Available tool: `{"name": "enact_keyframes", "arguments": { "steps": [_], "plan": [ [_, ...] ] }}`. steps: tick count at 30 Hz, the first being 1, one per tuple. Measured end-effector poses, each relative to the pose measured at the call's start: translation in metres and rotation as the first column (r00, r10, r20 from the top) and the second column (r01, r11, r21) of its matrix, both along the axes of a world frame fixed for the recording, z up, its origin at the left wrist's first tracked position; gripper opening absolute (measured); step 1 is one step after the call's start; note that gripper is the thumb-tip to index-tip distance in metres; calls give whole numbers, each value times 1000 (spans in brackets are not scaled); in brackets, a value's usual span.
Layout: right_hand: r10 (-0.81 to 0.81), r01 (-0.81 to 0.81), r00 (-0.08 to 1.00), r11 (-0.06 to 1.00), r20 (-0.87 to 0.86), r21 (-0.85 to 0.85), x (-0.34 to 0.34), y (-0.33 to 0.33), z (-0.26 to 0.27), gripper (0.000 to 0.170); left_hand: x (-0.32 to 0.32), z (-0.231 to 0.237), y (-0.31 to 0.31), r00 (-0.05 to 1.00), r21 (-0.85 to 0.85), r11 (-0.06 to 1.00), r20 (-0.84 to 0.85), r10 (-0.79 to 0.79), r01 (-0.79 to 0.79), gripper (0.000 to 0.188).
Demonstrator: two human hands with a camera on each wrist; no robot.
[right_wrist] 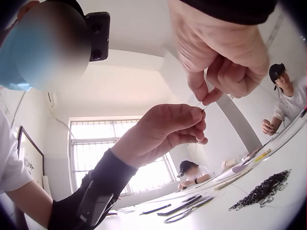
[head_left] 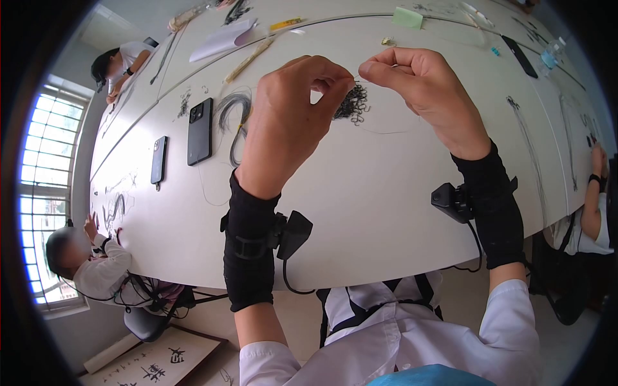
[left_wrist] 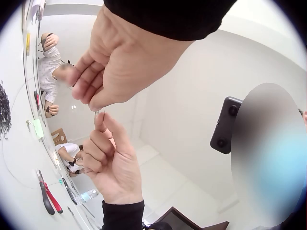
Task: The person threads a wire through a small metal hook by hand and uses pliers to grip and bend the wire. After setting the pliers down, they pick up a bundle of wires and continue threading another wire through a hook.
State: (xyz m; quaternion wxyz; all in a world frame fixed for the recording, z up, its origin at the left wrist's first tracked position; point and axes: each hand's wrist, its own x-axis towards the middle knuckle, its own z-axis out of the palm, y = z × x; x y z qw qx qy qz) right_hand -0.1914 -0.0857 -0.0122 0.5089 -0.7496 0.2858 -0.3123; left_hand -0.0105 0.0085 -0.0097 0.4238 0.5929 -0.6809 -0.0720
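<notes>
Over the table both hands meet fingertip to fingertip. My left hand (head_left: 286, 119) pinches a thin line (right_wrist: 203, 109) between thumb and index finger. Facing it, my right hand (head_left: 428, 90) pinches the same line with thumb and fingertip. A tiny dark end shows at the left thumb in the right wrist view; its kind is too small to tell. Below and between the hands lies a heap of small dark metal hooks (head_left: 354, 105). One fine strand trails over the tabletop (head_left: 367, 193) under the right hand.
Left of my left hand lie a bundle of thin dark strands (head_left: 237, 109), a large phone (head_left: 200, 132) and a smaller phone (head_left: 159, 161). Red-and-black pliers (left_wrist: 50, 194), green paper (head_left: 408, 18) and a water bottle (head_left: 550, 56) are farther off. Other people sit round the table.
</notes>
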Motion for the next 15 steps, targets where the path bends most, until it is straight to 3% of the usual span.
{"name": "enact_keyframes", "arguments": {
  "steps": [4,10,15],
  "plan": [
    [-65,65,998,998,-8,5,2,0,-4,32,0,0,0,1000,-1,1000,-3,1,-1,14],
    [-53,60,992,997,111,-58,8,-4,-20,32,-2,0,0,1000,-36,999,-20,-2,1,11],
    [-31,31,998,1000,-46,-1,2,0,-3,32,0,-3,-4,999,-153,988,-31,-44,38,7]
  ]
}}
